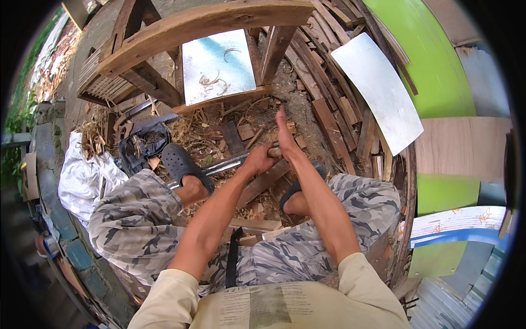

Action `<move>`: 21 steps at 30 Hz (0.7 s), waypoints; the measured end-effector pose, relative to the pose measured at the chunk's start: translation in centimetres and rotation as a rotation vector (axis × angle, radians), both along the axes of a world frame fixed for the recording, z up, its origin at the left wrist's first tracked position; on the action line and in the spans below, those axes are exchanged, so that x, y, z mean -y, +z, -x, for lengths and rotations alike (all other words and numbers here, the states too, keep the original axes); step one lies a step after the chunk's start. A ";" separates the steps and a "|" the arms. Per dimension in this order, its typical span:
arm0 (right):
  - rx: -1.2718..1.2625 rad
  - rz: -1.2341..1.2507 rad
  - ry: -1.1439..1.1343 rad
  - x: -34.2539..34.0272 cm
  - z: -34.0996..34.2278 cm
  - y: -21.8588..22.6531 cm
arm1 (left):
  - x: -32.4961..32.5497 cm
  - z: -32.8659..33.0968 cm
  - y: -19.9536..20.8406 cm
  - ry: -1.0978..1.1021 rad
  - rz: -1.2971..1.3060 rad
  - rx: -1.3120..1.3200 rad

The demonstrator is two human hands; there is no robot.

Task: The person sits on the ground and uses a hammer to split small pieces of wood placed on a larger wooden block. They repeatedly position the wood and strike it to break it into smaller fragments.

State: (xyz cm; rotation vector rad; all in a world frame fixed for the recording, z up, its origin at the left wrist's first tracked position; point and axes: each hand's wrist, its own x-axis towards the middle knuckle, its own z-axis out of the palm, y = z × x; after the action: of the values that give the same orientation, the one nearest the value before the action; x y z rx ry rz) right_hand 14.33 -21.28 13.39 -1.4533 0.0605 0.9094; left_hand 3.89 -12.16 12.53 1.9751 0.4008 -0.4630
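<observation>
My left hand (259, 159) is closed round a tool with a wooden handle (275, 152), whose end sticks out on the right side of the fist. A long, shiny metal strip (226, 164) runs leftward from that fist, close to the ground. I cannot tell whether strip and handle are one piece. My right hand (284, 131) is open, its fingers straight and pressed flat together, pointing away from me. Its palm faces left, at the handle's end. Both hands are between my knees, above ground strewn with wood chips.
A rough wooden frame (203, 22) stands ahead, with a pale sheet (219, 68) bearing curled shavings. A handsaw (148, 122) and a black bag (143, 143) lie left, near a white sack (87, 172). Stacked wood strips (329, 82), a white panel (378, 90) and green boards (438, 66) are right.
</observation>
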 end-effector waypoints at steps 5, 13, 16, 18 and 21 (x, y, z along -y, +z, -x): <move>-0.019 -0.093 -0.162 2.1 -3.5 -1.5 | -0.2 0.0 -0.5 0.041 -0.011 -0.001; 0.136 -0.230 0.290 -7.4 10.2 0.4 | -7.7 9.0 -4.9 0.083 0.244 0.252; 0.306 -0.048 0.454 -8.5 8.5 1.0 | -7.9 9.4 -1.3 0.473 0.252 0.196; 0.361 -0.047 0.271 -7.0 6.1 0.6 | -9.3 9.8 0.1 0.313 -0.013 -0.100; 0.281 0.230 -0.006 0.1 0.7 -4.9 | -8.2 9.3 -0.4 0.464 0.182 -0.008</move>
State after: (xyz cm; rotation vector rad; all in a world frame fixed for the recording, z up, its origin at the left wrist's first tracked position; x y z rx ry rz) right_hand 13.66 -21.34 8.52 -1.7823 -0.0413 0.7024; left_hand -5.39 -3.95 12.09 1.6386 0.7712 -0.2013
